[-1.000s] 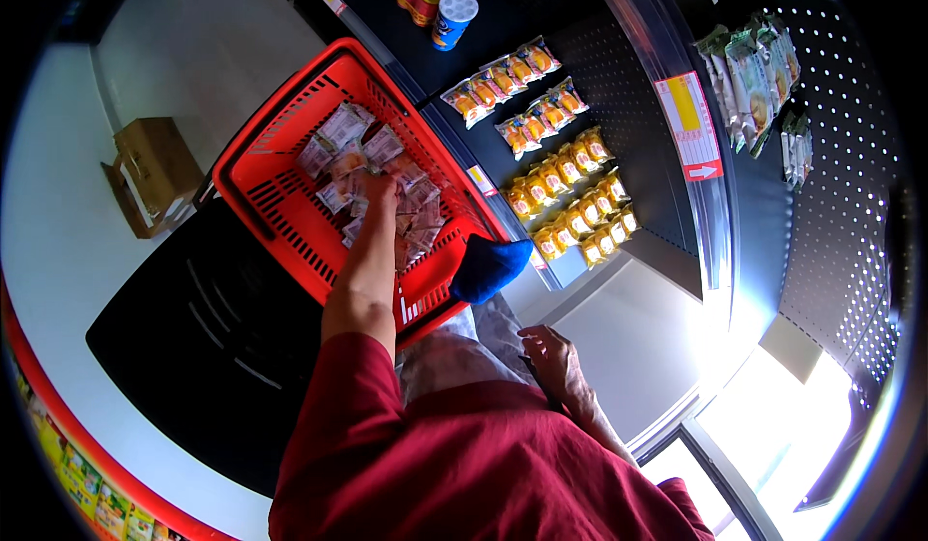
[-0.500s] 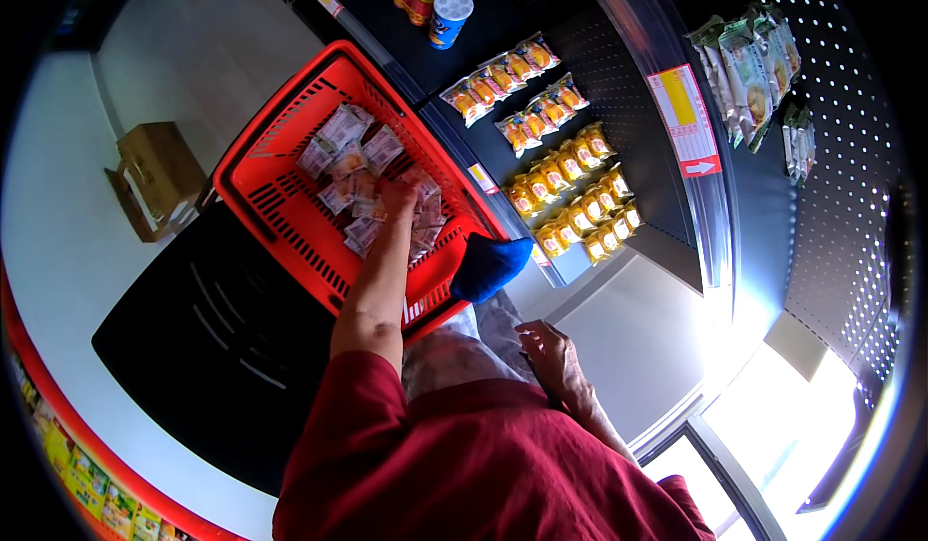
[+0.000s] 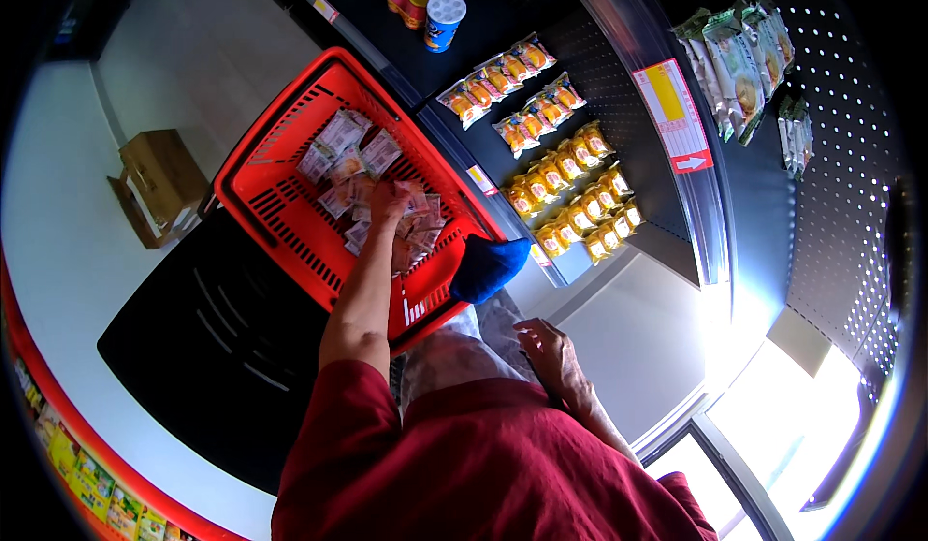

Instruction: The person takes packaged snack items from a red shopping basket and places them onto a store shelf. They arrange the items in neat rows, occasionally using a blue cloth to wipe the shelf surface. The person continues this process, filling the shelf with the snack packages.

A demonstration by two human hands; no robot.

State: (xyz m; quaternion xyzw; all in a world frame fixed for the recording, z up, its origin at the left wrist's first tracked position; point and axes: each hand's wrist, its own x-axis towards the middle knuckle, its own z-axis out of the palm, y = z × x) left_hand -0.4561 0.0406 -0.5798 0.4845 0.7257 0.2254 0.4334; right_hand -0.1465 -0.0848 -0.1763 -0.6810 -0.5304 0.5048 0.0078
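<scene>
My left arm reaches into a red plastic basket (image 3: 280,212) that holds several small, clear-wrapped packets (image 3: 343,133) with pale and pinkish printing. In among them is my left hand (image 3: 389,201), its fingers bunched together and pointing down. Its fingertips are hidden, so what they grip cannot be made out. One pinkish packet (image 3: 414,196) lies right beside it. Outside the basket, my right hand (image 3: 551,350) hangs next to my grey-patterned trouser leg, fingers loosely bent and apart, with nothing in it. A blue, rounded, fabric-like thing (image 3: 491,268) shows by the basket's near right corner.
Right of the basket, a dark shelf carries rows of yellow-wrapped snacks (image 3: 570,169), orange-toned wrapped snacks (image 3: 498,79) and a blue canister (image 3: 445,21). Green-and-white bags (image 3: 739,67) stand on the perforated shelf further right. At the left is an open cardboard box (image 3: 159,183).
My left hand has shifted slightly left and toward me among the packets, and some packets near it have moved. My right hand stays where it was.
</scene>
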